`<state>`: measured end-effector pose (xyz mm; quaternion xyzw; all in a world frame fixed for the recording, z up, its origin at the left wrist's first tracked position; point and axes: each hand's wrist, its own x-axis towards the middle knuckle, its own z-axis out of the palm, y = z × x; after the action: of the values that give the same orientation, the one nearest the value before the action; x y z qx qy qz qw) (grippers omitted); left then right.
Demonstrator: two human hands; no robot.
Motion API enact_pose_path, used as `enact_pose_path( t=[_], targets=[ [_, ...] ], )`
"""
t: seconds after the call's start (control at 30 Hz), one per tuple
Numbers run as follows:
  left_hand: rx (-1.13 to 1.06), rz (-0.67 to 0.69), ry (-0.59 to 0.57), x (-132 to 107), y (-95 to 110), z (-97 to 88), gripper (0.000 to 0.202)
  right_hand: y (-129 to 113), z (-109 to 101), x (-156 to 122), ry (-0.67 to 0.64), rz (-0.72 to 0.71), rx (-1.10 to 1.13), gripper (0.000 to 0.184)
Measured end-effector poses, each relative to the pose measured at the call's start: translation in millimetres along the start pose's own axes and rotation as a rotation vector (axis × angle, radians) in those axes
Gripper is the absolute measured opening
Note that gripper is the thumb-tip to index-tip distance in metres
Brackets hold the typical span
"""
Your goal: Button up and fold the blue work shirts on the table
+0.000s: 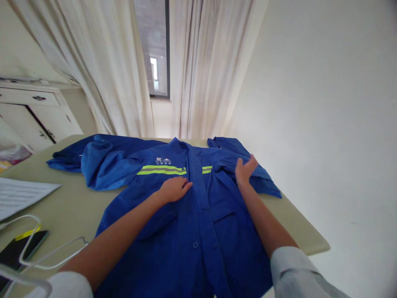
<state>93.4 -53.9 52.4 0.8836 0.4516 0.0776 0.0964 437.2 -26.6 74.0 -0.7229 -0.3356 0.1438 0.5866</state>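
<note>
A blue work jacket (198, 219) lies front up on the table, with its collar at the far end. It has yellow-green and grey reflective stripes, a white logo on the chest and a button placket down the middle. My left hand (175, 189) rests on the chest just below the stripe, its fingers lying loosely by the placket. Over the sleeve on the right side is my right hand (245, 170), its thumb and fingers spread, holding nothing. The other sleeve (104, 163) lies bunched at the left.
More dark blue cloth (72, 151) lies behind the jacket. On the left of the table (102, 203) are a printed sheet (25, 193), a dark phone-like device (18, 252) and a white cable (58, 265). Curtains (108, 62) hang beyond; a white wall (325, 124) stands at right.
</note>
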Motion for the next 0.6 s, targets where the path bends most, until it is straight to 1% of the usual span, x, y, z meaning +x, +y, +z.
enact_pose_path(
  t=[0.03,0.07,0.1,0.13,0.17,0.2,0.23,0.3,0.37,0.4,0.47,0.53,0.6],
  targets=[
    [0.037,-0.042,0.086,13,-5,-1.0,0.056,-4,22,-13,-0.107,-0.094,-0.049,0.062],
    [0.085,-0.086,0.164,24,-11,0.8,0.056,-7,46,-28,-0.251,-0.183,-0.100,0.063],
    [0.130,-0.127,0.211,33,-18,5.3,0.059,-8,68,-42,-0.386,-0.247,-0.148,0.062],
    [0.161,-0.165,0.220,40,-26,11.8,0.065,-8,89,-55,-0.560,-0.373,-0.309,0.068],
    [0.174,-0.196,0.198,44,-35,19.5,0.071,-8,108,-66,-0.661,-0.458,-0.445,0.073],
    [0.173,-0.219,0.162,46,-42,27.5,0.075,-7,125,-72,-0.720,-0.499,-0.567,0.074],
    [0.166,-0.233,0.135,47,-48,34.9,0.076,-7,140,-75,-0.733,-0.509,-0.662,0.073],
    [0.162,-0.241,0.128,46,-56,45.8,0.077,-11,165,-67,-0.665,-0.443,-0.719,0.067],
    [0.171,-0.239,0.153,44,-58,50.2,0.077,-18,190,-46,-0.589,-0.381,-0.688,0.064],
    [0.173,-0.238,0.164,44,-57,50.3,0.076,-23,203,-33,-0.573,-0.365,-0.669,0.063],
    [0.168,-0.226,0.180,43,-54,48.1,0.075,-30,230,-5,-0.582,-0.334,-0.648,0.064],
    [0.158,-0.219,0.182,43,-52,44.9,0.074,-32,254,19,-0.617,-0.284,-0.633,0.067],
    [0.152,-0.223,0.170,43,-51,42.5,0.074,-31,273,39,-0.673,-0.228,-0.615,0.063]
  ],
)
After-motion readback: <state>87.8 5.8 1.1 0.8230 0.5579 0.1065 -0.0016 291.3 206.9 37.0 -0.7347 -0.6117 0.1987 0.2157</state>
